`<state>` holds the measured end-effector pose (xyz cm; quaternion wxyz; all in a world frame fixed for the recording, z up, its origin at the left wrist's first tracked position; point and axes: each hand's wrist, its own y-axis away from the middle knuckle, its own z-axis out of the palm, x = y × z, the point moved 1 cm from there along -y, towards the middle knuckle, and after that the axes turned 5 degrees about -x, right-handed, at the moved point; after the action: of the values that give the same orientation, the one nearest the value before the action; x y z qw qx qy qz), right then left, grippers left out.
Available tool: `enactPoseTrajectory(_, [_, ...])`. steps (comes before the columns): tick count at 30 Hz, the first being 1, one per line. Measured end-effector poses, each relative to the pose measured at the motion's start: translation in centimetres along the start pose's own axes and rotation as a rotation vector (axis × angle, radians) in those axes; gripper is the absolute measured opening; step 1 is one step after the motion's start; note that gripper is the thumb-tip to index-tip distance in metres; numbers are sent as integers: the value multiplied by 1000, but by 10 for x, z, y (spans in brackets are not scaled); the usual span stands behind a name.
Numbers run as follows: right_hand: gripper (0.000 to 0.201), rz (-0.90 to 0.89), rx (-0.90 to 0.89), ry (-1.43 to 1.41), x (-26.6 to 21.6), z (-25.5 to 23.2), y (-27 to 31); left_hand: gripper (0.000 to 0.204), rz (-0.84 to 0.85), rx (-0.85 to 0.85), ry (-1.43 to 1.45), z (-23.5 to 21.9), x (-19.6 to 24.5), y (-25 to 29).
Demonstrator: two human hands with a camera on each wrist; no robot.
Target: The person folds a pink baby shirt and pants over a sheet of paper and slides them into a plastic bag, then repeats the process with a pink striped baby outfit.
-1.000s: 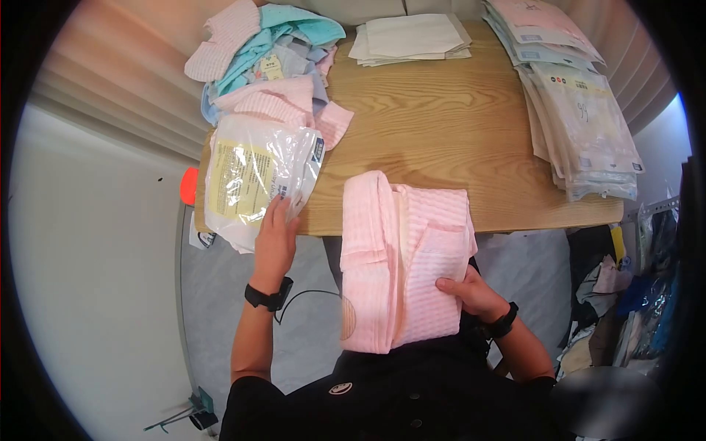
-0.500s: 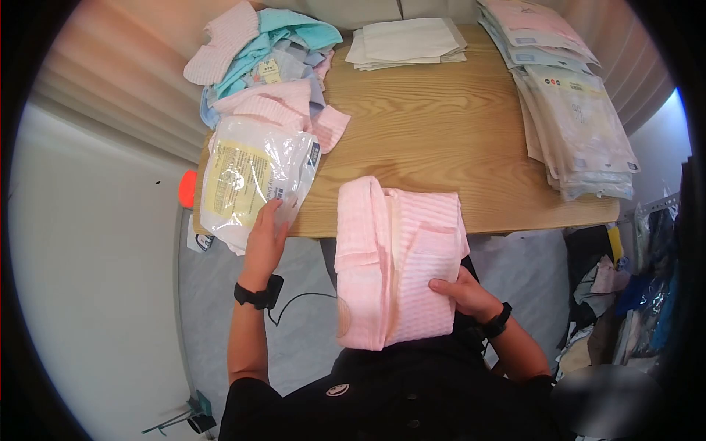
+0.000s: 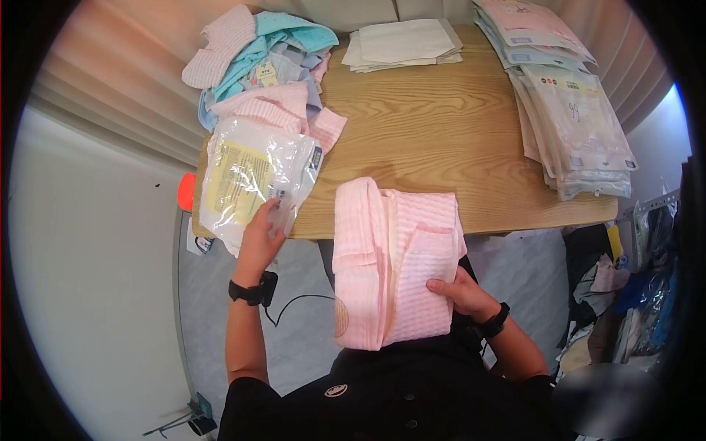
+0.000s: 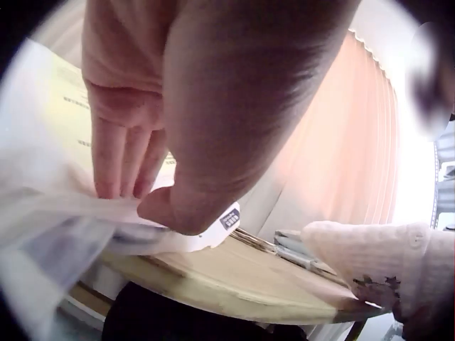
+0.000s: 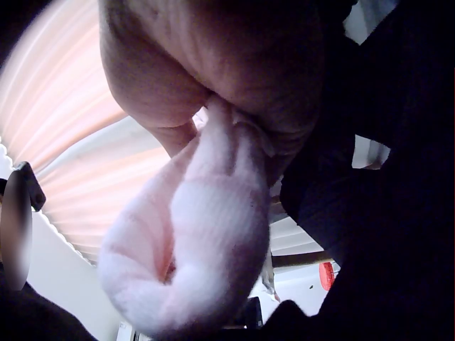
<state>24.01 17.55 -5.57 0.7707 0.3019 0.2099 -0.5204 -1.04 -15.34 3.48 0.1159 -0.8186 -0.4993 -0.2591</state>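
A folded pink ribbed garment (image 3: 423,287) is held up in front of the person's body, its lower part over the black shirt. The right hand (image 3: 468,292) grips its right side, thumb on the front face and the other fingers hidden behind. In the right wrist view the garment (image 5: 220,227) hangs folded over in a thick loop below that hand. A clear plastic bag (image 3: 298,158) with a yellow printed panel lies at the table's left front edge. The left hand (image 3: 259,239) touches its lower right part. In the left wrist view the fingers (image 4: 131,163) are straight, their tips hidden by the plastic.
Behind the bag is a heap of pink, teal and grey-blue clothes (image 3: 254,62) on the wooden table (image 3: 419,125). White sheets (image 3: 401,42) lie at the back. Packed garment bags (image 3: 577,125) are stacked along the right edge. A cable (image 3: 298,298) runs from the left wrist.
The left hand has shifted slightly left and down along the bag, and its thumb stands further from the fingers. The right hand keeps its hold on the pink garment.
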Motion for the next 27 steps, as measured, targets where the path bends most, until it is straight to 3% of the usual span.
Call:
enactPoseTrajectory(4, [45, -5, -7, -11, 0, 1, -1, 54, 57, 48, 70, 2, -15, -2])
enactPoseTrajectory(10, [46, -7, -16, 1, -4, 3, 0, 37, 85, 198, -179, 17, -21, -6])
enactPoseTrajectory(13, [46, -8, -3, 13, -6, 4, 2, 28, 107, 190, -319, 17, -20, -4])
enactPoseTrajectory(16, [47, -29, -14, 51, -8, 6, 5, 26, 526, 347, -383, 22, 15, 2])
enactPoseTrajectory(21, [46, -41, -33, 103, -15, 13, 9, 25, 656, 276, -323, 29, 105, 13])
enactPoseTrajectory(27, [45, -115, 103, 67, -28, 12, 22, 39, 644, 171, -181, 39, 146, 5])
